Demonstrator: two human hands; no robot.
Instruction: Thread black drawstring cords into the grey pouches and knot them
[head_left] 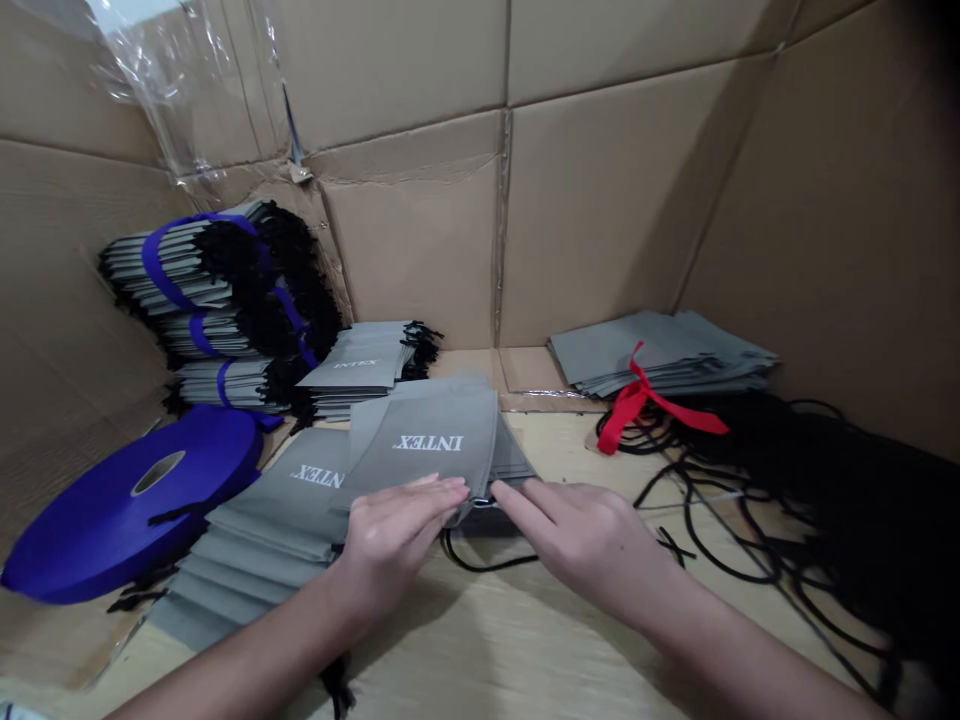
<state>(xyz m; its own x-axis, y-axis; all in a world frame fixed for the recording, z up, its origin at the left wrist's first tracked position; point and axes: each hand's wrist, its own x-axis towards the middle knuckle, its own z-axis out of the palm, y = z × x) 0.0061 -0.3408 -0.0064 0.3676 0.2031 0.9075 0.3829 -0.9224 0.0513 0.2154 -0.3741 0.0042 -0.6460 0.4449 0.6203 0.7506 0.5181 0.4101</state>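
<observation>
A flat grey pouch (pixel 427 425) printed INTEX lies in the middle of the table, its lettering upside down to me. My left hand (pixel 401 525) is closed on its near edge, fingers together and thumb hidden. At the near right corner my right hand (pixel 574 515) is closed, its fingertips pinching the pouch's edge. Between the two sets of fingertips shows a small shiny metal piece (pixel 484 501), too small to name. Below them a black cord (pixel 491 568) loops onto the table. More grey pouches lie beneath this one.
Fanned grey pouches (pixel 255 545) and a blue ribbon roll (pixel 97 500) lie left. Behind stand blue-banded pouch bundles (pixel 210 290) and a loose stack (pixel 360 360). At right are grey pieces (pixel 660 350), a red ribbon (pixel 637 395) and black cords (pixel 840 520). Cardboard walls (pixel 405 230) surround the table.
</observation>
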